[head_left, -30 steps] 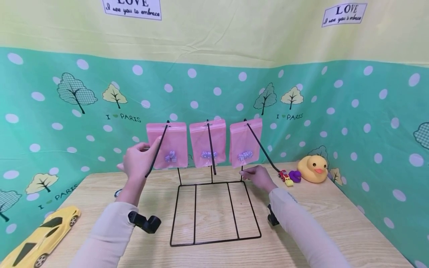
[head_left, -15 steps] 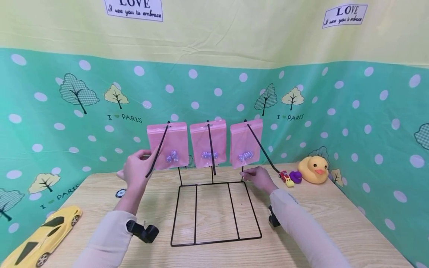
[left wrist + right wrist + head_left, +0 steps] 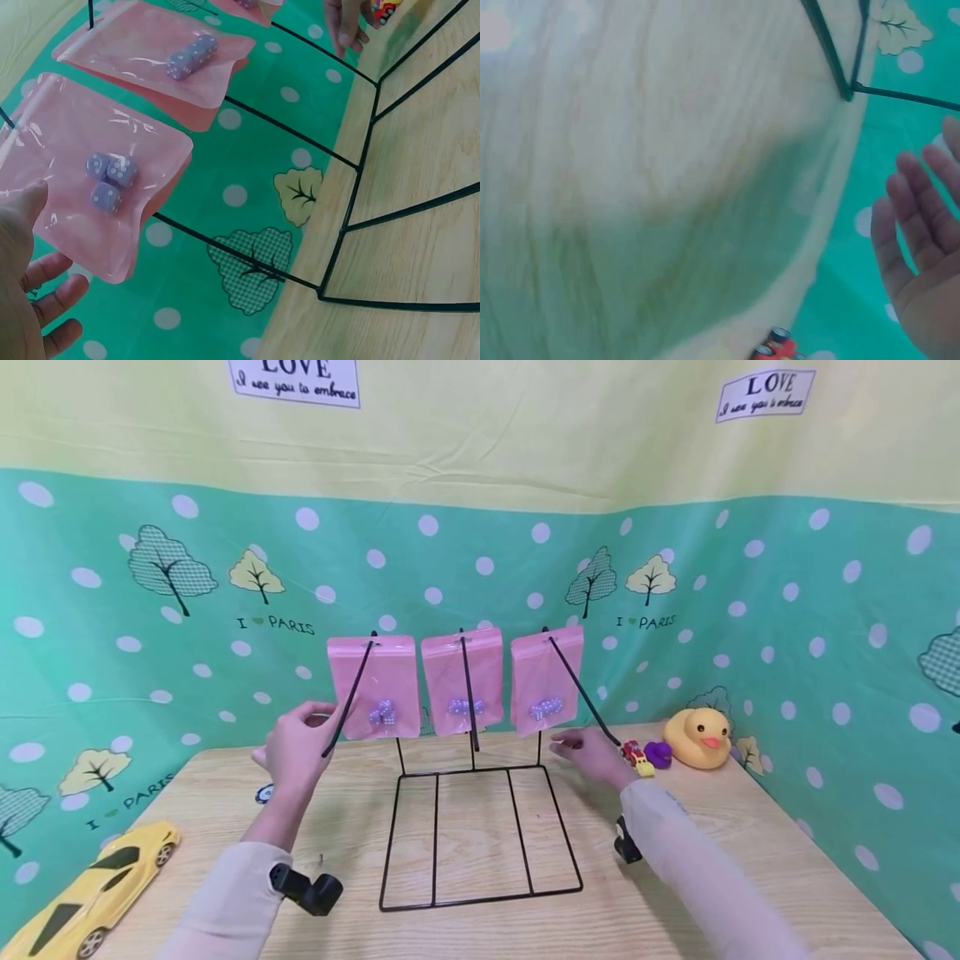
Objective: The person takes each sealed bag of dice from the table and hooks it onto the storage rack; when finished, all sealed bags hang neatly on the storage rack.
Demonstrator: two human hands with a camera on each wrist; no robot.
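Three pink zip bags hang from the arms of a black wire rack (image 3: pixel 480 899) on the table. Purple dice (image 3: pixel 106 198) show through the left bag (image 3: pixel 390 681), the middle bag (image 3: pixel 448 677) and the right bag (image 3: pixel 534 675). My left hand (image 3: pixel 295 745) is at the left bag's lower left edge. In the left wrist view its thumb overlaps the front of the bag, and the other fingers spread loosely below. My right hand (image 3: pixel 597 755) is just right of the rack's right upright, its fingers loosely extended and apart from the wire in the right wrist view.
A large yellow duck (image 3: pixel 697 739), a purple duck (image 3: pixel 658 755) and a small red-and-yellow toy car (image 3: pixel 636 760) stand at the back right. A yellow sports car (image 3: pixel 97 893) is at the front left. Polka-dot cloth (image 3: pixel 480 585) hangs behind the table.
My right hand has let go of the rack's right upright and shifted right. My left hand has drawn slightly down and left, its fingers loosening from the left bag's edge.
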